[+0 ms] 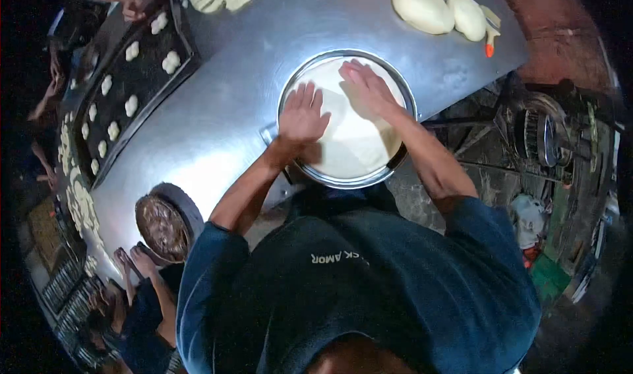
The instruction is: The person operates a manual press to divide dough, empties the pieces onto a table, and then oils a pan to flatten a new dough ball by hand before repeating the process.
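Your left hand [302, 115] and right hand [364, 89] lie open, flat on the dough [353, 143] | round pan [395, 165] at the tabletop [224, 110] near edge | soft, likely sticky; press with palms, lift by its rim.

The dough sheet [353, 136] is pale cream, lying in a shiny silver round pan [290, 90]. The table [224, 103] is dull grey steel with a bright glare patch. The baking tray [148, 77] is black — its small dough pieces [132, 51] off-white. The dough loaves [422, 8] at the far edge are creamy yellow, and beside them a scraper [490, 44] shows an orange handle. The bowl [163, 227] holds dark brown filling. The person's shirt [369, 295] is navy — white lettering across it.
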